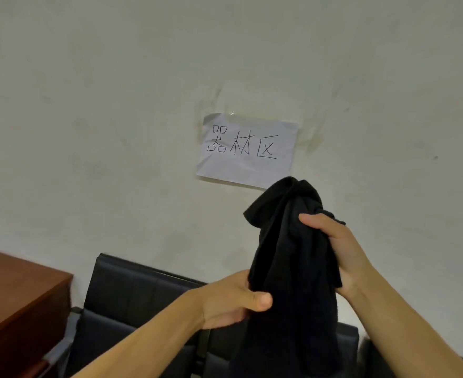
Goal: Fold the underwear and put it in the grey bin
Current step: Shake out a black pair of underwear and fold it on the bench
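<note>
A bunched piece of black underwear hangs in the air in front of the wall. My right hand grips its upper part, fingers wrapped round the cloth. Lower down, my left hand holds the garment's left edge with the thumb pressed on the front. The bottom of the cloth drops out of the frame. No grey bin shows in this view.
A black padded chair stands against the white wall below my arms. A reddish-brown wooden cabinet sits at the lower left. A paper sign with handwritten characters is taped to the wall.
</note>
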Demonstrator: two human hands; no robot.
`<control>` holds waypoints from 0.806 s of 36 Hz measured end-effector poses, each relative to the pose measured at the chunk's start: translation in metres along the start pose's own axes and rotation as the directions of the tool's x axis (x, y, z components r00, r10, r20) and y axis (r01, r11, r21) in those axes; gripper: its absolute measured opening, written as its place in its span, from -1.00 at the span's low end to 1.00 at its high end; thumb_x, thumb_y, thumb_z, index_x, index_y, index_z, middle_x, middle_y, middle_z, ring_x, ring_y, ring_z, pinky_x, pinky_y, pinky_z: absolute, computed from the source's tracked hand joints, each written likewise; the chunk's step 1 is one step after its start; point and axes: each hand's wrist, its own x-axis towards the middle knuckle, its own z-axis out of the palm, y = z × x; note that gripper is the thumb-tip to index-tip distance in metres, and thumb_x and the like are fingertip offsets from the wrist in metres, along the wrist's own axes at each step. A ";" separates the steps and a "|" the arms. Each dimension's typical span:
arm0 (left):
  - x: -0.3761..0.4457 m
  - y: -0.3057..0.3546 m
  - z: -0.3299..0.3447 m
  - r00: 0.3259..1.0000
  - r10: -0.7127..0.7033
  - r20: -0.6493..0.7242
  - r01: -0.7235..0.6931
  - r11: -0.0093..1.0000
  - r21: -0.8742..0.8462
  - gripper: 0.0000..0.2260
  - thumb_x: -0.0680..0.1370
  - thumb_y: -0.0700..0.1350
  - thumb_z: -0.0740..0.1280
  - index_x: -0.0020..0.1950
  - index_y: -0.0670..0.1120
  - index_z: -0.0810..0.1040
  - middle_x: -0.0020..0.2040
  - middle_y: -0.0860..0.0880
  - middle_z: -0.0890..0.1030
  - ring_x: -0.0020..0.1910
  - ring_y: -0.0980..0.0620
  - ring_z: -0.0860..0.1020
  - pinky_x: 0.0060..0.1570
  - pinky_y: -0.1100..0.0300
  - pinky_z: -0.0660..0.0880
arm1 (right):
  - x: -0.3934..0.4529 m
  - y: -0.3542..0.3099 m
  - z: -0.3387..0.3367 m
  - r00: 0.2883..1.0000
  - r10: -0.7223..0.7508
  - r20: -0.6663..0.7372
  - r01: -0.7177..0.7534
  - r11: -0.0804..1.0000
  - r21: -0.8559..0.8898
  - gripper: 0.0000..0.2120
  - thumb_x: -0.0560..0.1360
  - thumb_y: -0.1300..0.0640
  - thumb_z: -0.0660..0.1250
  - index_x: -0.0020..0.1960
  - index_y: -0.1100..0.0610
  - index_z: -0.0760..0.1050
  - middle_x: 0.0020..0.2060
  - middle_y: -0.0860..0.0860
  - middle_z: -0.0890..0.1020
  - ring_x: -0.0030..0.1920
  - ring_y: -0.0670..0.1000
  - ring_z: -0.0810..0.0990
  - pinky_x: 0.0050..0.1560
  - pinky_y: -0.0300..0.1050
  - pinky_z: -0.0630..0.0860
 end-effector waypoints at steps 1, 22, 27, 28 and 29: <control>0.000 -0.001 0.001 1.000 0.007 -0.022 -0.007 1.000 -0.001 -0.19 0.26 0.15 0.54 0.41 -0.11 0.38 0.37 -0.11 0.47 0.36 -0.11 0.42 0.38 -0.03 0.33 | -0.002 0.001 -0.002 1.000 0.005 -0.013 -0.005 1.000 -0.002 -0.08 -0.17 0.08 0.66 0.16 0.30 0.54 -0.09 0.24 0.66 -0.16 0.17 0.67 -0.24 -0.02 0.60; -0.010 0.072 -0.078 0.583 -0.003 -0.812 -0.462 0.821 -0.334 -0.73 0.56 0.07 0.30 0.02 -0.14 0.49 -0.11 -0.06 0.58 -0.06 -0.01 0.59 -0.06 0.04 0.54 | -0.061 -0.001 -0.123 0.884 0.348 -0.312 -0.447 0.824 -0.349 -0.62 -0.03 0.37 0.36 -0.20 0.37 0.56 -0.22 0.28 0.62 -0.27 0.21 0.61 -0.26 -0.02 0.55; -0.019 0.082 -0.090 0.547 0.021 -0.837 -0.506 0.805 -0.310 -0.75 0.57 0.07 0.27 0.07 -0.11 0.49 -0.15 -0.05 0.64 -0.13 0.02 0.64 0.05 0.04 0.54 | -0.075 0.002 -0.141 0.863 0.348 -0.366 -0.468 0.823 -0.322 -0.73 0.21 0.35 0.27 -0.11 0.31 0.59 -0.25 0.20 0.63 -0.28 0.15 0.57 -0.20 -0.01 0.53; -0.020 0.083 -0.091 0.544 0.035 -0.838 -0.516 0.802 -0.301 -0.77 0.58 0.06 0.26 0.05 -0.10 0.49 -0.21 -0.04 0.66 -0.18 0.04 0.66 -0.01 0.06 0.56 | -0.077 0.003 -0.144 0.861 0.342 -0.375 -0.472 0.813 -0.342 -0.74 0.32 0.37 0.19 -0.07 0.31 0.58 -0.25 0.18 0.64 -0.28 0.14 0.58 -0.25 -0.03 0.53; -0.022 0.084 -0.091 0.546 0.051 -0.836 -0.520 0.803 -0.290 -0.79 0.59 0.03 0.25 0.03 -0.11 0.50 -0.24 -0.04 0.68 -0.20 0.04 0.67 -0.08 0.08 0.58 | -0.078 0.005 -0.146 0.858 0.339 -0.385 -0.477 0.802 -0.358 -0.74 0.39 0.38 0.15 -0.04 0.30 0.57 -0.23 0.18 0.65 -0.25 0.13 0.58 -0.29 -0.06 0.53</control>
